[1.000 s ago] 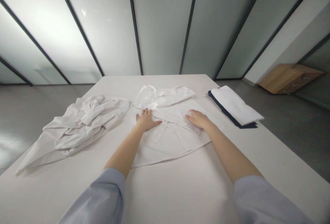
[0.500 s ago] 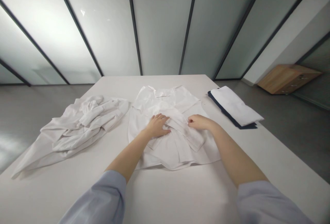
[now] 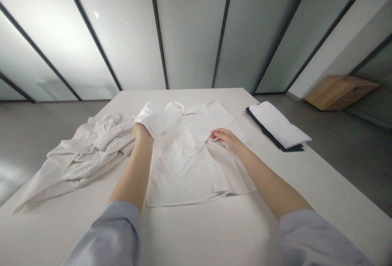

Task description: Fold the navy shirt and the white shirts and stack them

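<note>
On the pale table (image 3: 208, 233), both hands (image 3: 142, 132) (image 3: 226, 137) at a white shirt (image 3: 183, 186).

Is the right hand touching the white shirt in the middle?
Touching: the head view shows the right hand's fingertips pinching the white shirt's raised front edge.

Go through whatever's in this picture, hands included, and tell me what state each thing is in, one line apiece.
White shirt: spread out, creased, partly lifted
Left hand: at the shirt's raised sleeve, fingers hidden
Right hand: fingertips pinching the shirt's front
Heaped white cloth: crumpled, unfolded
White folded cloth: folded, lying on the dark cloth
Dark cloth: mostly covered
</note>
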Demonstrator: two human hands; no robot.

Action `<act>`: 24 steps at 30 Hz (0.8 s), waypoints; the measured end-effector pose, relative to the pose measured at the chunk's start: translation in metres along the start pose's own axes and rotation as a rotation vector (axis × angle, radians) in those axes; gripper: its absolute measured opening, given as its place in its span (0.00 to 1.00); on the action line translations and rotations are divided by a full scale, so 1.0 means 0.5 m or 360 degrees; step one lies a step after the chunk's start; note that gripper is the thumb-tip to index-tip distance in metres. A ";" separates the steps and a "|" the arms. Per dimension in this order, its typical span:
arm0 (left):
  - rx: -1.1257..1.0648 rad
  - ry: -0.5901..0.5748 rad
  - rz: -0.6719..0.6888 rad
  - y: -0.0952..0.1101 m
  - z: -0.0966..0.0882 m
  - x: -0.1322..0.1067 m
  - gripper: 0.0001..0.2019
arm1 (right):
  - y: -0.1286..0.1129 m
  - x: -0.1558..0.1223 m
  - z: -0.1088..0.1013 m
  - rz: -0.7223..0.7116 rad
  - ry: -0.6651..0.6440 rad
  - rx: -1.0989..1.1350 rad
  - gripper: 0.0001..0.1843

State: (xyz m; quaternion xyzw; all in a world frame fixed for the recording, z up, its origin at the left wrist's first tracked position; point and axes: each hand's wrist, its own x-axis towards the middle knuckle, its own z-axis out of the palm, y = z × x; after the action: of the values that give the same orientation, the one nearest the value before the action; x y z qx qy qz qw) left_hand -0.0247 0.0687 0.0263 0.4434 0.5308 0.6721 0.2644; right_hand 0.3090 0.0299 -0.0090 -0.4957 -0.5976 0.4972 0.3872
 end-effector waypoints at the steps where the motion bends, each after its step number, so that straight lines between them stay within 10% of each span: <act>1: -0.0050 0.0086 -0.0019 0.005 -0.026 0.020 0.21 | 0.008 0.004 0.002 0.0003 0.0030 -0.0014 0.12; 7: 0.0150 0.0787 0.0294 0.025 -0.072 0.030 0.19 | 0.027 0.006 0.031 -0.0148 -0.0065 -0.0666 0.17; 11: 0.0579 -0.0233 0.0243 -0.013 0.015 -0.035 0.12 | 0.010 0.009 0.064 -0.0212 -0.0240 -0.1466 0.29; 15: 0.1083 -0.0815 0.0340 -0.086 0.067 -0.093 0.12 | -0.013 0.025 0.090 -0.0164 -0.0283 -0.2003 0.22; 20: 0.1188 -0.0878 0.0139 -0.123 0.051 -0.092 0.18 | 0.001 0.049 0.075 -0.0375 -0.0011 -0.1587 0.13; 24: 0.1242 -0.0866 0.0146 -0.123 0.046 -0.082 0.19 | 0.016 0.083 -0.023 -0.0380 0.0559 -0.0908 0.16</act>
State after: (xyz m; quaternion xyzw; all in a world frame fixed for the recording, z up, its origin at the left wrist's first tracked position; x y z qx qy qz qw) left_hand 0.0074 0.0642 -0.0439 0.6924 0.6349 0.2932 0.1775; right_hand 0.3129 0.0728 -0.0156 -0.5884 -0.6905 0.1687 0.3854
